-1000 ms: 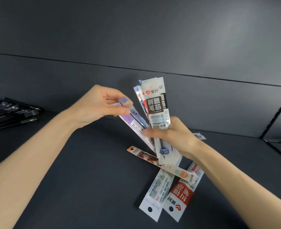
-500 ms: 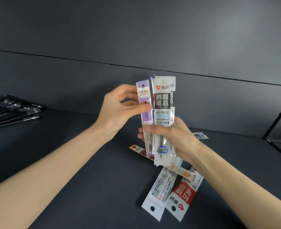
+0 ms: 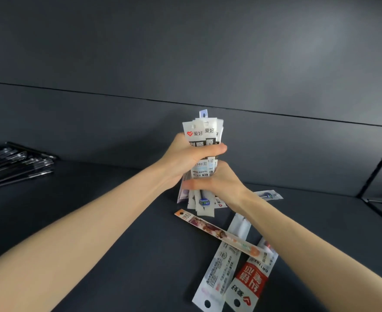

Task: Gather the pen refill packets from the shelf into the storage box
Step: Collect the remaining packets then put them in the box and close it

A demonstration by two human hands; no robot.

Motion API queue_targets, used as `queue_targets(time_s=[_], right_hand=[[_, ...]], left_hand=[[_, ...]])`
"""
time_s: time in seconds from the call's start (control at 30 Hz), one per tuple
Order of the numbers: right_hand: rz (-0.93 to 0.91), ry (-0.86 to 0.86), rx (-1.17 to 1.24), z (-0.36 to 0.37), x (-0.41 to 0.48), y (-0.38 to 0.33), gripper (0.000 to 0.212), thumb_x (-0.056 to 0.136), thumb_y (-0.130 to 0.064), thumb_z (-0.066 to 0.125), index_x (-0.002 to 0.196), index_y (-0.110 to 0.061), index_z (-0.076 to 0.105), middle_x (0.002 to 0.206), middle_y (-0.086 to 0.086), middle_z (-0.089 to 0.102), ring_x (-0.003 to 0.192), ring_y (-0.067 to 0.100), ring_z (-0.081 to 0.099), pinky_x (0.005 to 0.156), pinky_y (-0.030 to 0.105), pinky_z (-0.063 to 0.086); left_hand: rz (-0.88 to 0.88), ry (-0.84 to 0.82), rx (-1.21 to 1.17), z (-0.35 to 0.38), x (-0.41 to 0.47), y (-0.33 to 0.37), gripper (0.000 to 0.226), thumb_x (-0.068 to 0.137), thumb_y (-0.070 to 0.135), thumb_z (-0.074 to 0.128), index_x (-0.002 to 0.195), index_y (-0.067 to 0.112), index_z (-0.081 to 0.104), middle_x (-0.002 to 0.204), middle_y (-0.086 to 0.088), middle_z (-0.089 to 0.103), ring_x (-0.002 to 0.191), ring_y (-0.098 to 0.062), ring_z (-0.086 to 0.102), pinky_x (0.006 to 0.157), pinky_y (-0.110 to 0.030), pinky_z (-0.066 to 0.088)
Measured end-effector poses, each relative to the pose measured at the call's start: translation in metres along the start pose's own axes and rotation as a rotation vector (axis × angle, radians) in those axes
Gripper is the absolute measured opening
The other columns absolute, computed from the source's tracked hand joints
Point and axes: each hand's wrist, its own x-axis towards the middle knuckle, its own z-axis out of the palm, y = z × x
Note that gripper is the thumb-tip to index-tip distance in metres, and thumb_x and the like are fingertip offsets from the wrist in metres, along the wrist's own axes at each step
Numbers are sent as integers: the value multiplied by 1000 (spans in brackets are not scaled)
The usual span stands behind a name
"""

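Refill packets: bundle point(image 3: 204, 134) upright, four loose.
Bundle white, held vertical; at its 5 o'clock orange packet point(image 3: 221, 235) lies across white packet point(image 3: 219, 269) and red-label packet point(image 3: 250, 282); blue-tipped packet point(image 3: 269, 195) at 3 o'clock.

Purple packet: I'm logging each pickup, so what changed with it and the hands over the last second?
The left hand swung the purple packet rightward and upright into the bundle, then gripped the bundle above the right hand, which kept its grip. The loose packets on the shelf and the pens stayed put.
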Motion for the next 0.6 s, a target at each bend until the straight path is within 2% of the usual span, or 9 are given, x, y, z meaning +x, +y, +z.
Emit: queue_targets(time_s=[0.1,0.17,0.23,0.3,0.37,0.43,0.53,0.6], right_hand=[[10,-2,61,0,0,6,27,72,0,74,97,2,64,84,18,73,79,23,71,78,32,57],[21,10,56,1,3,5,20,72,-3,76,90,-7,68,84,8,74,81,18,71,77,28,55],[42,33,73,2,6,4,20,72,-5,77,87,-15,69,85,0,72,82,14,70,76,26,55],[51,48,80,3,7,5,20,73,-4,76,89,-14,69,89,2,72,85,16,69,81,29,55],[46,41,82,4,5,4,22,74,-2,74,94,-9,69,93,6,72,88,20,69,83,32,55],[50,49,89,4,3,1,22,74,-1,74,93,-10,68,91,5,71,87,21,69,82,33,55],[43,89,72,-4,-2,-12,15,72,-5,75,82,-14,69,85,7,72,83,24,70,85,41,56],[31,92,66,-15,-10,-21,10,72,-5,73,82,-6,70,82,13,73,80,28,70,84,43,57]], left_hand=[[-26,-31,46,-2,1,-10,25,77,21,76,101,14,71,91,-2,75,87,-11,72,82,-34,57],[-12,-54,49,-3,2,-8,28,78,20,75,103,8,69,97,-9,74,89,-14,71,81,-33,57],[21,-47,28,-5,3,-3,27,79,18,75,99,1,67,92,-12,73,85,-15,71,77,-33,58],[33,-43,40,-7,6,0,22,79,16,75,95,2,68,83,-6,72,82,-15,71,74,-32,58],[12,-81,92,-7,6,-1,17,80,16,73,94,7,70,85,-1,75,83,-14,73,72,-31,59],[22,-103,129,-7,5,-1,17,80,14,72,95,6,70,87,-3,76,84,-16,73,71,-28,58],[113,-94,152,-2,5,13,22,79,15,74,95,1,68,87,-7,74,83,-15,73,73,-27,58],[181,-102,157,6,2,26,23,79,16,74,94,0,66,81,-4,71,79,-12,71,69,-24,57]])
